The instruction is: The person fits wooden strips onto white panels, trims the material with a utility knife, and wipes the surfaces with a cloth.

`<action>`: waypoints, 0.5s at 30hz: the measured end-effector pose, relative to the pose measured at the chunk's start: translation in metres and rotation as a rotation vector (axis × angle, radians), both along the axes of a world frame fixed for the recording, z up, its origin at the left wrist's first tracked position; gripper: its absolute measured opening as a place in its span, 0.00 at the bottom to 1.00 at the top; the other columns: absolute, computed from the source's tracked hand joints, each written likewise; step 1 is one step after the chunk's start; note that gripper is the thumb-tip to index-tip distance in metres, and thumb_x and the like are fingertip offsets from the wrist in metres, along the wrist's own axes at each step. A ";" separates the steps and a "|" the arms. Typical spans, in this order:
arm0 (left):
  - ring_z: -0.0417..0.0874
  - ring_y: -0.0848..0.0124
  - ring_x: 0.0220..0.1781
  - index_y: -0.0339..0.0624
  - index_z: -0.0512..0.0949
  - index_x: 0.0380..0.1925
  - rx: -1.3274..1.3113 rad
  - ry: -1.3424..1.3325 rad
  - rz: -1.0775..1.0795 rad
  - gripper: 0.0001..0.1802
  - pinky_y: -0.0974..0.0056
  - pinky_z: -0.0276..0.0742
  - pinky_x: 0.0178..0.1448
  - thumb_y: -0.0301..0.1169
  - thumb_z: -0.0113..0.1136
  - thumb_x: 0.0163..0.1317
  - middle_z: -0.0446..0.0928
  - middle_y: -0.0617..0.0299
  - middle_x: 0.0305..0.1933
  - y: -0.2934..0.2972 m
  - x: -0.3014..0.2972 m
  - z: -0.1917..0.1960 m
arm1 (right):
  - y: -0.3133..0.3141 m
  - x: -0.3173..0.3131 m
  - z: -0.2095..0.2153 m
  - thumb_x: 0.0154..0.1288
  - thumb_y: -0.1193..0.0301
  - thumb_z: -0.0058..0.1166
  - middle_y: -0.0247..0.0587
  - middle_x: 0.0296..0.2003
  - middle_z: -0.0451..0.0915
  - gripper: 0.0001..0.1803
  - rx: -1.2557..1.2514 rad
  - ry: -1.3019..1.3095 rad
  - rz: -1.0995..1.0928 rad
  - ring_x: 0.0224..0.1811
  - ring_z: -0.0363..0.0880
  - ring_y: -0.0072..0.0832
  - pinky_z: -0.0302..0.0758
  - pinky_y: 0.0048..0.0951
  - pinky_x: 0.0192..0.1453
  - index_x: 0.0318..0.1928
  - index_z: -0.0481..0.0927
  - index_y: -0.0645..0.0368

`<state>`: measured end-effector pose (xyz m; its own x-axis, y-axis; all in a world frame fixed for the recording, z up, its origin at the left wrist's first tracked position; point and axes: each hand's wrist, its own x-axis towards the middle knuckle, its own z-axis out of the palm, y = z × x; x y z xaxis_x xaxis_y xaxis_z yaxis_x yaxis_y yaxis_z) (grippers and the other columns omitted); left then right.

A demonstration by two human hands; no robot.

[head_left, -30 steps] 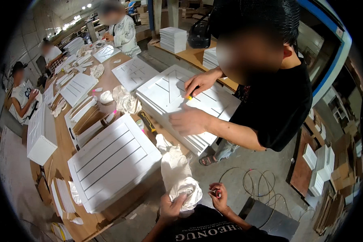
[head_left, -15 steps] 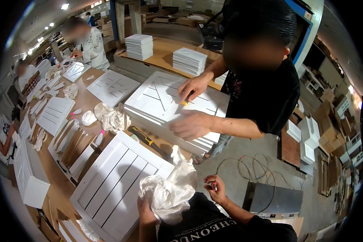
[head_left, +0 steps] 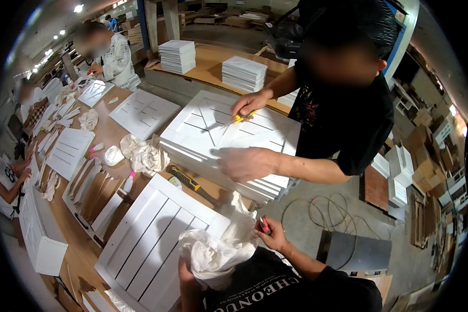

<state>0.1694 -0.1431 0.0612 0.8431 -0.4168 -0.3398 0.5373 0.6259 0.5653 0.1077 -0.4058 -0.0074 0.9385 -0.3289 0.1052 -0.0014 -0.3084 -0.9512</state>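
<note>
My left hand [head_left: 187, 273] is closed on a bunched white cloth [head_left: 213, 255], its fingers mostly hidden behind the folds. The cloth lies over the near right corner of a white grooved panel [head_left: 156, 229] on the bench. My right hand [head_left: 275, 238] is closed around a small red-and-black handled tool [head_left: 265, 225], beside the cloth's right edge; its kind does not show clearly. Across from me, a co-worker's hand [head_left: 248, 104] grips a yellow-handled blade tool [head_left: 243, 117] over a stack of white panels [head_left: 203, 112], the other hand resting on the top panel.
A hammer [head_left: 184, 178] with a yellow-and-black handle lies beyond my panel. Crumpled cloth [head_left: 146, 155], white strips [head_left: 106, 210] and another white panel [head_left: 70, 153] cover the bench leftward. Other people work along the left side. A looped hose [head_left: 325, 216] lies on the floor.
My right hand has moved up and left, close to the cloth. The co-worker's yellow tool has come into fuller view. My panel appears shifted slightly right and down.
</note>
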 end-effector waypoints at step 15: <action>0.76 0.65 0.42 0.40 0.72 0.50 -0.172 -0.124 0.405 0.25 0.61 0.72 0.49 0.50 0.44 0.66 0.75 0.58 0.43 -0.013 0.049 0.029 | 0.086 0.059 0.148 0.54 0.54 0.61 0.46 0.45 0.71 0.33 0.856 0.060 0.806 0.21 0.66 0.16 0.63 0.18 0.24 0.53 0.64 0.61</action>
